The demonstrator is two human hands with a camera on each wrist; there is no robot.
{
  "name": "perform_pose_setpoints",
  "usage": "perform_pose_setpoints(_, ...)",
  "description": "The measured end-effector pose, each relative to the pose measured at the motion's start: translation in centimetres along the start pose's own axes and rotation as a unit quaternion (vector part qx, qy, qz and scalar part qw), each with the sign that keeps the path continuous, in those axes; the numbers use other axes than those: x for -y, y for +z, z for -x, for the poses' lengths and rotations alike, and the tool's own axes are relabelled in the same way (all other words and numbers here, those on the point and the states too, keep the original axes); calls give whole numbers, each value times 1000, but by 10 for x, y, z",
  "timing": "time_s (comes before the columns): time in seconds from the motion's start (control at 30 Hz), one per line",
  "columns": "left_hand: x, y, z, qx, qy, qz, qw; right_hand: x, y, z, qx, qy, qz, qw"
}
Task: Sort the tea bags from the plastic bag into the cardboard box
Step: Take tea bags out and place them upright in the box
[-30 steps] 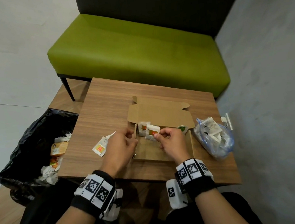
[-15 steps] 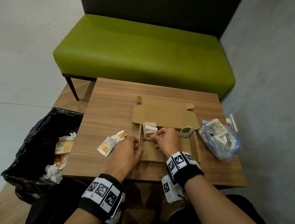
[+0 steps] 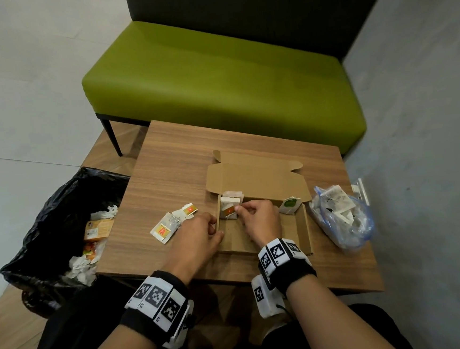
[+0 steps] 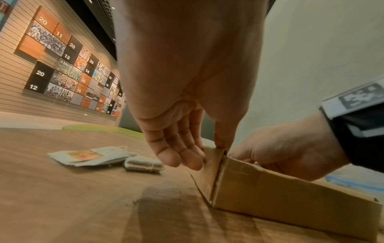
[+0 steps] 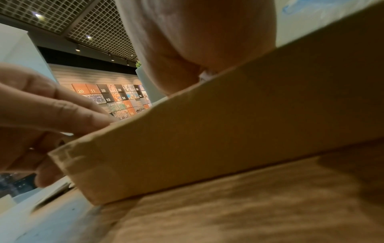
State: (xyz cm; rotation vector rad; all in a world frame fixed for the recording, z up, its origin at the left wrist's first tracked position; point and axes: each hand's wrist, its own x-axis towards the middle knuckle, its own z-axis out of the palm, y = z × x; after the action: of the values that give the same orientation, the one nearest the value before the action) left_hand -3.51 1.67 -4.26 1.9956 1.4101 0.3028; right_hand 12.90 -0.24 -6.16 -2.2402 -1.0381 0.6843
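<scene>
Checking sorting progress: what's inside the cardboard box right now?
Orange-label tea bags stand in the box's far-left corner, a green-label one at far right. The right hand pinches the orange ones and covers part of the floor.

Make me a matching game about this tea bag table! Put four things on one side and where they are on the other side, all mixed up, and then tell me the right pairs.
Things:
1. green-labelled white tea bag
2. clear plastic bag with a blue zip edge
3. black bin liner full of rubbish
4. orange-labelled white tea bags

Places:
A. on the floor, left of the wooden table
B. far-left corner of the brown cardboard box
C. on the table, right of the box
D. far-right corner of the box

Pairs: 1-D, 2-C, 3-A, 4-B
</scene>
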Motion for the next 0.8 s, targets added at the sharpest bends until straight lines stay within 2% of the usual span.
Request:
perform_pose_setpoints(0.17, 1, -4, 2, -1, 0, 19, 1000, 2, -4, 4, -2, -13, 2, 1000)
perform_pose_setpoints(0.27, 12, -16, -1, -71, -34, 45, 996, -7, -10, 3, -13, 2, -29, 999)
perform_pose_setpoints(0.37, 34, -30, -7, -138, -107, 23, 984, -11, -17, 6, -27, 5, -37, 999)
perform_pose_setpoints(0.47, 53, -30, -12, -102, -159, -39, 981, -10, -22, 11, -40, -1, -45, 998)
perform_pose_setpoints(0.53, 58, -25, -12, -72, -166, -64, 981, -8, -23, 16, -39, -8, -50, 998)
perform_pose_setpoints(0.63, 60, -23, -9, -76, -166, -79, 980, -3, -26, 24, -34, -20, -46, 998)
perform_pose_setpoints(0.8, 63, -33, -2, -107, -198, 45, 973, 5, -35, 36, -50, -56, -48, 996)
